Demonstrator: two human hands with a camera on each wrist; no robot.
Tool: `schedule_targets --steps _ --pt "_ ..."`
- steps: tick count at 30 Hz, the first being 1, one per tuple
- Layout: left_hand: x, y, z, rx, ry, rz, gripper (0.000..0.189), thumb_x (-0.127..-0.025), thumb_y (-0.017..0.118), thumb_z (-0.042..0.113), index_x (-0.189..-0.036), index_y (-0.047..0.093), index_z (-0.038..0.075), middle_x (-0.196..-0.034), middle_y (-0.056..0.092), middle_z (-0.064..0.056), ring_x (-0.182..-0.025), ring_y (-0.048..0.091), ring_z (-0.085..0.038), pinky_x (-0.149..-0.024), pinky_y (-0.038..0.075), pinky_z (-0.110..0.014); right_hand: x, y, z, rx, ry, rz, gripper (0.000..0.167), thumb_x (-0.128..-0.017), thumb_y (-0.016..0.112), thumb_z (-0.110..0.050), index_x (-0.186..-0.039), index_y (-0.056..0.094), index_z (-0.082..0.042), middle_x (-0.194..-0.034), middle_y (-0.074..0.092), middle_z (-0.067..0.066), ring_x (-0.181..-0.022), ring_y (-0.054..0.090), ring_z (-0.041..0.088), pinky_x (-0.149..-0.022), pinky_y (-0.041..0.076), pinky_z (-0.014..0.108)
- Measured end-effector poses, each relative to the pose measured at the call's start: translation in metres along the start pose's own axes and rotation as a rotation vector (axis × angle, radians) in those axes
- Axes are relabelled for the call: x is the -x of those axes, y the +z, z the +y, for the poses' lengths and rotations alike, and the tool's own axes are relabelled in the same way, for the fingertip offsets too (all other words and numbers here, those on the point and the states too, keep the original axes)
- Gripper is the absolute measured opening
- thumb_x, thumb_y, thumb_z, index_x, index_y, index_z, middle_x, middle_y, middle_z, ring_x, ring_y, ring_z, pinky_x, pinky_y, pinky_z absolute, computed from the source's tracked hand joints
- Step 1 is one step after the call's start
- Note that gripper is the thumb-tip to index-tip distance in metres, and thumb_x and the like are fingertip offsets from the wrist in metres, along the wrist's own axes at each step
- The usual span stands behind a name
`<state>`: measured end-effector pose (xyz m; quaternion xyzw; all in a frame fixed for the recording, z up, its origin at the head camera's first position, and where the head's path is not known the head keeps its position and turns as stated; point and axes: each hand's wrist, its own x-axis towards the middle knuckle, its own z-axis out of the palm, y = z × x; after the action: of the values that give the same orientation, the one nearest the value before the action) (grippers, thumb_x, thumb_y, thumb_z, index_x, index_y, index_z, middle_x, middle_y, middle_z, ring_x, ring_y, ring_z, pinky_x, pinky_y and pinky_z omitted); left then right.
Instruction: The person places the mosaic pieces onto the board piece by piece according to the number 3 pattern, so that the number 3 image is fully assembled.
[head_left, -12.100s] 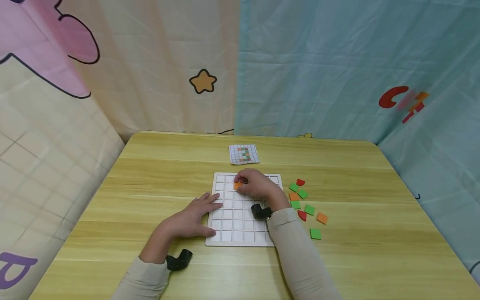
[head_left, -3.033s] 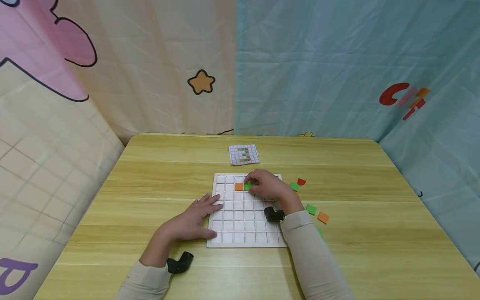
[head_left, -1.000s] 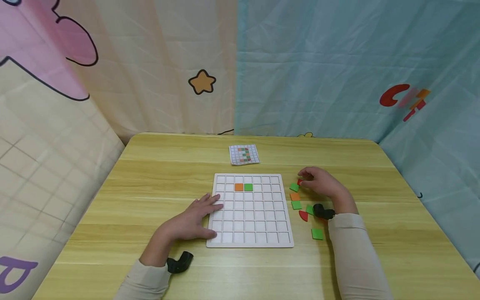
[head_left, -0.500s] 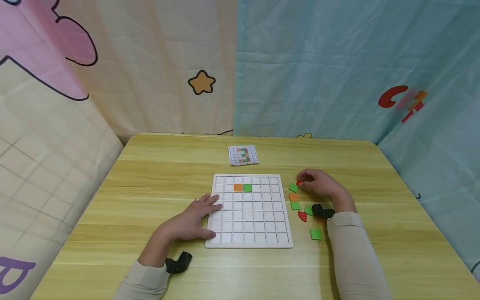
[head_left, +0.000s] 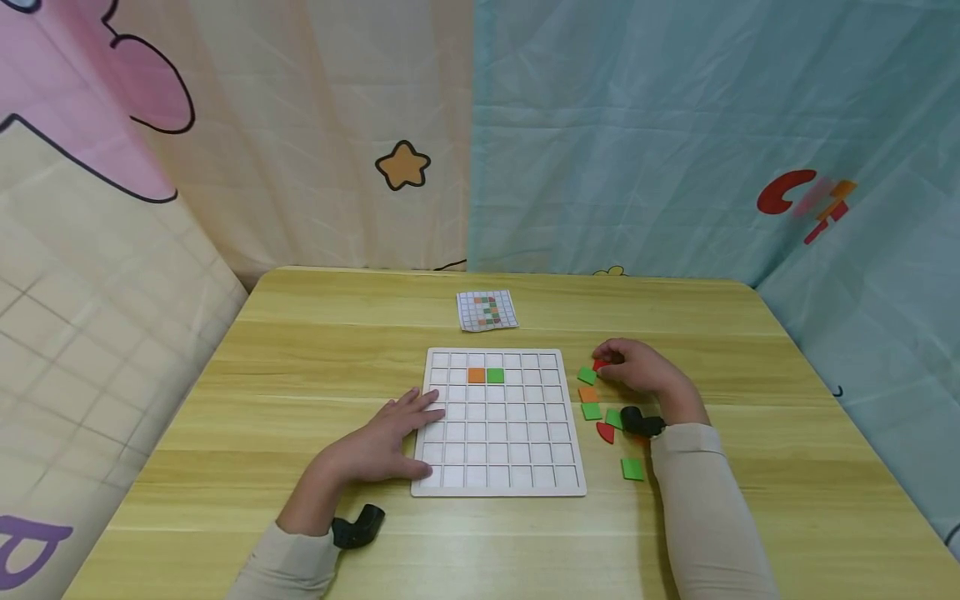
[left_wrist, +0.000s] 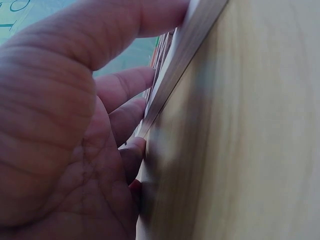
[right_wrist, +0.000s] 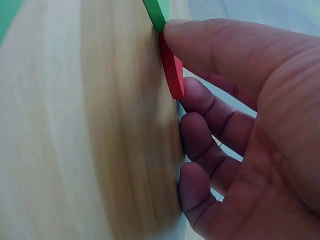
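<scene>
Head view, tabletop: pale yellow tabletop (head_left: 337,308) with streaky wood grain and rounded far corners; wrinkled cloth curtain (head_left: 600,150) behind its far edge.
Right hand: right hand (head_left: 636,368) clamped on a red piece (head_left: 600,365), thumb one side, curled fingers the other; cannot tell whether it is lifted.
Red piece: beyond the board's right edge, near that board's far right corner; thin, smooth-sided, outline partly hidden by the fingers.
Left hand: left hand (head_left: 382,433) with fingers apart, fingertips and thumb touching the board's left edge, gripping nothing.
Board: flat white board (head_left: 495,492), square cells with dark lines; orange tile (head_left: 476,376) and green tile (head_left: 495,376) adjacent in the second row from the far edge.
Close neighbour: loose green square (head_left: 587,376) right against the red piece in the right wrist view.
Loose pieces toward the near edge: orange square (head_left: 588,394), second green square (head_left: 592,412), red quarter-circle (head_left: 606,432), lone green square (head_left: 632,470).
In the way: black wrist device (head_left: 641,422) overlaps another green square (head_left: 614,418) and hides most of an orange piece.
Card: printed grid card (head_left: 487,311), slightly curled, between board and far edge.
</scene>
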<state>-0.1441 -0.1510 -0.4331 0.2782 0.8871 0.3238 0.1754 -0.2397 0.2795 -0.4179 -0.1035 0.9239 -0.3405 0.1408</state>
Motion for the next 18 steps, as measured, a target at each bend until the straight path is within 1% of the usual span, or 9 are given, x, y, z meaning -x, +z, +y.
schedule_targets --steps 7,18 --pt "-0.0006 0.0000 0.0001 -0.009 -0.003 -0.001 0.078 -0.081 0.079 0.026 -0.149 0.046 0.009 -0.163 0.024 -0.007 -0.151 0.006 -0.035 -0.118 0.006 -0.057 -0.0011 -0.0002 0.0003 0.018 -0.015 -0.004 0.025 -0.096 0.059 -0.006 -0.119 0.061 0.004 -0.109 0.062 0.016 -0.098 0.055 0.030 -0.090 0.047 0.046" --pt "-0.0006 0.0005 0.0004 -0.015 -0.004 0.001 0.078 -0.081 0.078 0.024 -0.149 0.045 0.009 -0.163 0.024 -0.007 -0.151 0.006 -0.035 -0.119 0.006 -0.056 -0.0012 0.0006 -0.0001 0.022 -0.004 0.002 0.023 -0.096 0.060 -0.005 -0.118 0.061 0.003 -0.107 0.062 0.015 -0.097 0.055 0.030 -0.089 0.046 0.044"
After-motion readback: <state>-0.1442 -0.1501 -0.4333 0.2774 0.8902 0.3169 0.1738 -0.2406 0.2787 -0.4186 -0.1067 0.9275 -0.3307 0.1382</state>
